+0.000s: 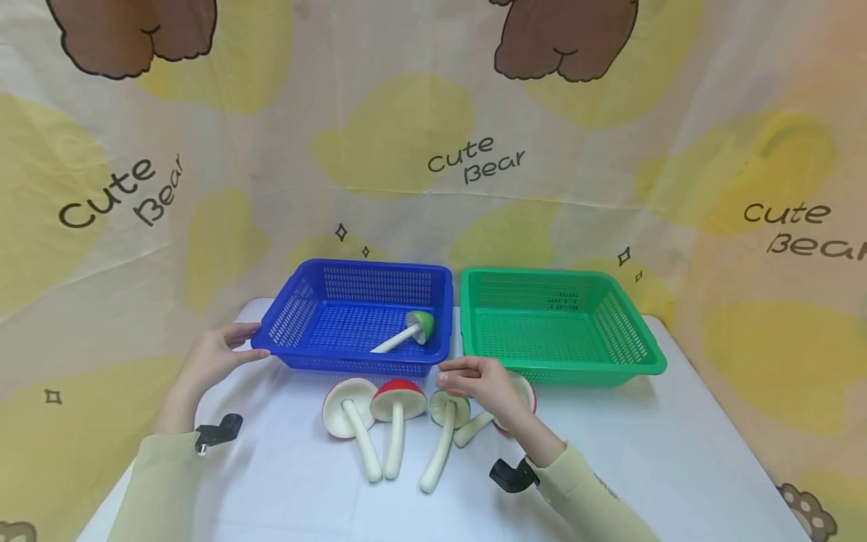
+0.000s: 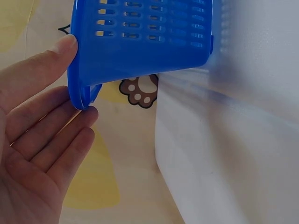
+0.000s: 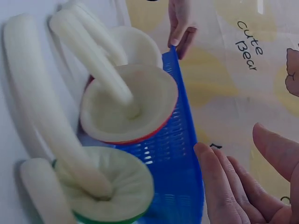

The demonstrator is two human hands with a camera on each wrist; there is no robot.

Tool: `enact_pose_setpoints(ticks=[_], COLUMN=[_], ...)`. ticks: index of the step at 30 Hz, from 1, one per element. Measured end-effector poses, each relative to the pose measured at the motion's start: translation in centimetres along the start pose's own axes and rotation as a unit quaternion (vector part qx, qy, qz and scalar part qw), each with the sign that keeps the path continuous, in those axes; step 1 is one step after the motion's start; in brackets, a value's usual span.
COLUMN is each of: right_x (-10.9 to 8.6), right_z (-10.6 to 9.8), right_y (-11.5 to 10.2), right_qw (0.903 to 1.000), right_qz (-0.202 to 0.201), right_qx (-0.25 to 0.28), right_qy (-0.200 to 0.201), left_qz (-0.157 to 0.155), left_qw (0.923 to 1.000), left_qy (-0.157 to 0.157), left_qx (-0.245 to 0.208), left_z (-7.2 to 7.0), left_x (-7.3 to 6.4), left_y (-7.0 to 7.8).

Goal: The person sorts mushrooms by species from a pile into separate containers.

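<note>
My left hand (image 1: 211,360) holds the left front corner of a blue plastic basket (image 1: 366,361), thumb and fingers on either side of its rim in the left wrist view. At the basket's right front corner, my right hand (image 1: 484,384) has its fingertips at the rim. The right wrist view shows those fingers (image 3: 224,182) nearly straight, with the thumb standing apart. A toy mushroom with a green cap (image 1: 424,325) lies inside the blue basket. Below my right hand are a green-capped mushroom (image 1: 443,444) and a red-capped mushroom (image 1: 524,395), the latter partly hidden by the hand.
To the right stands a green plastic basket (image 1: 562,365), close beside the blue one. Two more red-capped mushrooms, a left one (image 1: 348,410) and a right one (image 1: 398,403), lie in front of the blue basket on the white table (image 1: 291,482). A printed cloth (image 1: 379,135) hangs behind.
</note>
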State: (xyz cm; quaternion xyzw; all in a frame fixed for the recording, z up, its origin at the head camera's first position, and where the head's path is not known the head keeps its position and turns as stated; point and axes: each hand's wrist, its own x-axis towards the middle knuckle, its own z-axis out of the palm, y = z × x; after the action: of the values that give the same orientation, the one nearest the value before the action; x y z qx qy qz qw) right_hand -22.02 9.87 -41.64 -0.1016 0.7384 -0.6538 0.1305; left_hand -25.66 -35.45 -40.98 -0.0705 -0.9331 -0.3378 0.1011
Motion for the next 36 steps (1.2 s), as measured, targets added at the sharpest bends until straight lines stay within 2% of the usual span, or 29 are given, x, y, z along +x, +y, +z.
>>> enact_pose_setpoints(ticks=[8,17,27,36], right_x=[-1.1,-2.5,-3.3,-3.3], right_z=[-0.4,-0.2,0.6,0.7], right_y=[2.4,4.5,5.8,6.0], right_qw=[0.9998,0.9976,0.9972,0.9934], right_qz=[0.013,0.041,0.055,0.063], right_qx=[-0.016,-0.052,-0.045,-0.09], right_qy=[-0.002,0.019,0.023,0.035], left_qz=[-0.003,-0.007,-0.007,-0.007], left_qw=[1.0,0.9999,1.0,0.9999], left_qy=[-0.002,-0.009,-0.004,-0.004], left_qx=[0.004,0.001,0.003,0.009], left_z=[-0.1,-0.1,-0.1,0.0], left_x=[0.0,0.1,0.1,0.1], left_y=[0.0,0.1,0.0,-0.1])
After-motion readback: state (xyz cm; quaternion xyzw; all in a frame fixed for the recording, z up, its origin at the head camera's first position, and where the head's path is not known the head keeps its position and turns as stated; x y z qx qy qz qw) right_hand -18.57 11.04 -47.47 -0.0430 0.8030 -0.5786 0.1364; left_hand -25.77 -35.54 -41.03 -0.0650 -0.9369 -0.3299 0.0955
